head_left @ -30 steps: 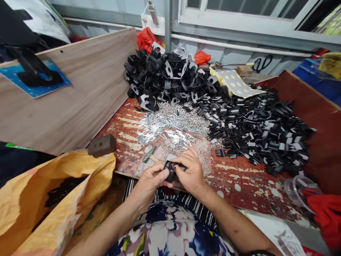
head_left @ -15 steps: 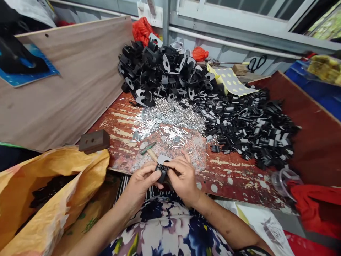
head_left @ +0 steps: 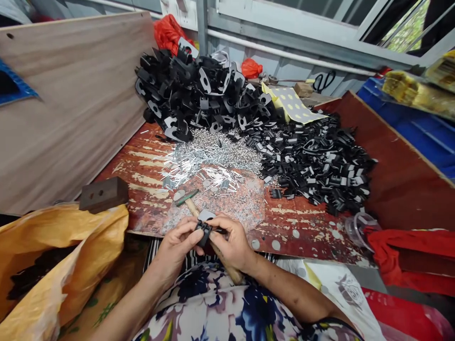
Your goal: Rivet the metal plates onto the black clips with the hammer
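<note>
Black clip [head_left: 204, 232] sits between both hands; left hand [head_left: 177, 246] and right hand [head_left: 232, 244] pinch it.

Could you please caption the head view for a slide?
Left hand and right hand pinch one black clip before heaps of metal pins.

Black part [head_left: 205, 230] mostly hidden by hands; hammer handle [head_left: 227, 267] partly covered.
</note>
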Available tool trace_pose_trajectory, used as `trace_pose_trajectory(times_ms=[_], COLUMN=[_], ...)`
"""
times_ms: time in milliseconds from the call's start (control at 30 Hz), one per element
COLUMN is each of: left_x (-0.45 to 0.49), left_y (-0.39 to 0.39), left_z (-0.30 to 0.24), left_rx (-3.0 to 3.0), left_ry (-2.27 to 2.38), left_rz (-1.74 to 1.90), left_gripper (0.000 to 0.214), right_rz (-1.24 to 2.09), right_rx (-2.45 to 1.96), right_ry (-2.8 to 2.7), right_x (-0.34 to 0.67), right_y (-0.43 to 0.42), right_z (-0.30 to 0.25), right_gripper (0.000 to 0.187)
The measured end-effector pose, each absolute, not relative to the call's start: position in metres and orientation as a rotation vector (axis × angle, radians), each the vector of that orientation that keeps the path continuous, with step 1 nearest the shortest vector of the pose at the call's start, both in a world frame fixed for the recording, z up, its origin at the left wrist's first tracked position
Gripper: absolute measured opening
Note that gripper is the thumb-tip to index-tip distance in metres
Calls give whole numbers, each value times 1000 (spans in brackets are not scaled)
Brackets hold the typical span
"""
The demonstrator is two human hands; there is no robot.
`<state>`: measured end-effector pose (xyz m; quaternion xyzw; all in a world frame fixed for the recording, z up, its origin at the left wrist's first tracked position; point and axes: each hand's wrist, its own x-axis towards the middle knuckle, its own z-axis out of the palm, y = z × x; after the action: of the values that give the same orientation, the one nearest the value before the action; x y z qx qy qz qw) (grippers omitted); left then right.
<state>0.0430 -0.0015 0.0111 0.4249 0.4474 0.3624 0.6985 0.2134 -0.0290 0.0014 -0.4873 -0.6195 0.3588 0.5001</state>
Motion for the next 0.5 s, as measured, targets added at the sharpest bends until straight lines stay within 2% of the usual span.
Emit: trace_pose_trajectory(times_ms=[133,200,300,333,400,500], left_x=[43,42,41,41,40,37], left_y=[3,4,3,3,1,-1], left_z=[11,16,22,23,23,19], left_rx=[1080,1142,1176,1170,1143,1085], left_ry=[1052,1072,1086,1084,1073,1065], left_rz=[781,781,769,755,729,735], left_gripper=[38,39,37,36,35,33], right_rz=[1008,810,331,277,274,312], right_rx=[-1186,-1351,-1538,-1541,-1526,-1534], right_ry=[-1709,-1768,-1790,-1812,-1843,-1800], right_x=[247,273,310,319,332,341], right_y=[-9,16,62,75,93,98], right_z=[5,7,7,5,-2,-13], right_gripper=[30,35,47,49,45,28])
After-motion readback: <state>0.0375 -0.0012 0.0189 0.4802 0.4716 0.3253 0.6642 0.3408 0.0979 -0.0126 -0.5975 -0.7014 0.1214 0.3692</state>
